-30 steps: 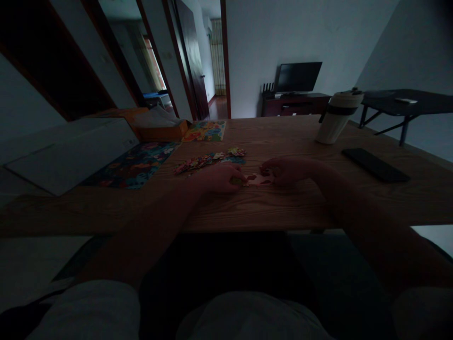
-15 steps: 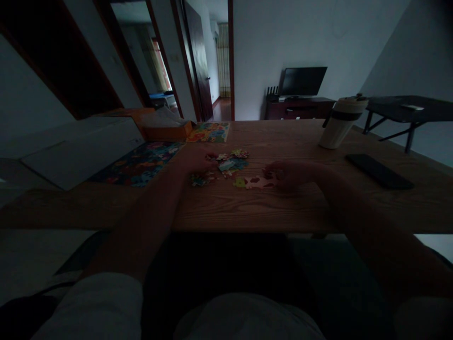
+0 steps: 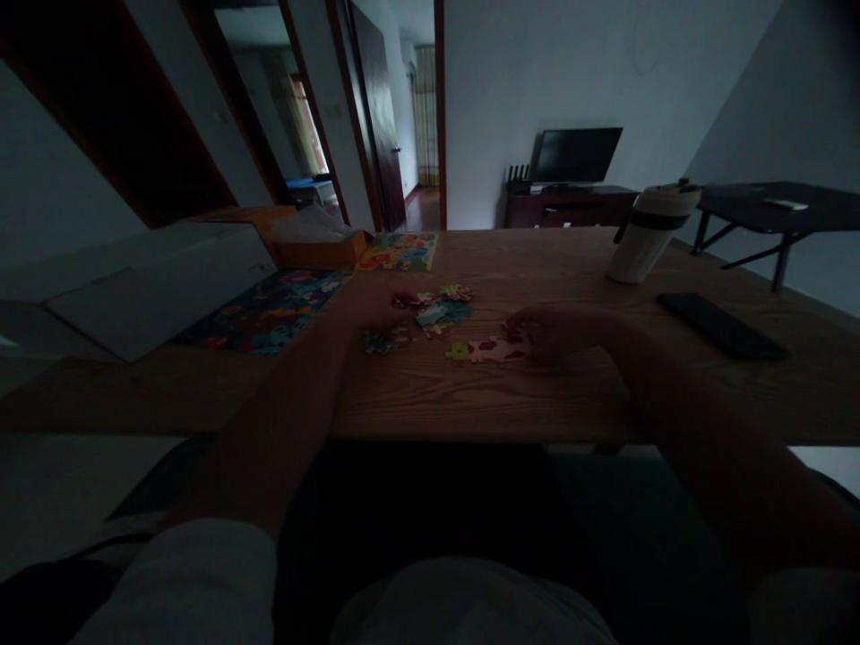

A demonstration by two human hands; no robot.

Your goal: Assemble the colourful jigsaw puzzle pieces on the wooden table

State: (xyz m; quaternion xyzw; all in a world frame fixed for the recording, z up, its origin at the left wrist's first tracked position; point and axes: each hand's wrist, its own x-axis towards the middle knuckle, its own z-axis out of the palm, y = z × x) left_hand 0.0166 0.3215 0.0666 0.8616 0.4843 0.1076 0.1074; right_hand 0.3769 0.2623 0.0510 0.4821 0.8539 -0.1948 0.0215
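My left hand [image 3: 373, 306] is at the left side of a loose pile of jigsaw puzzle pieces [image 3: 440, 312]. Its fingers are curled at the pile's edge, and the dim light hides what is between them. To the right, my right hand [image 3: 556, 333] has its fingers bent over the right end of a joined strip of puzzle pieces [image 3: 494, 348]. The strip lies flat on the wooden table, pink with dark red patches and yellow-green at its left end. A few more loose pieces [image 3: 378, 343] lie just below my left hand.
A dark patterned sheet [image 3: 282, 305] and a colourful picture sheet [image 3: 407, 251] lie at the left and back. Nearby stand a white box [image 3: 167, 278] and an orange tissue box [image 3: 319, 252]. A white tumbler [image 3: 649, 237] and a dark flat object [image 3: 722, 325] are on the right.
The puzzle strip seems to have shifted very slightly to the right. Both hands stay in nearly the same places, and the view has moved a little.
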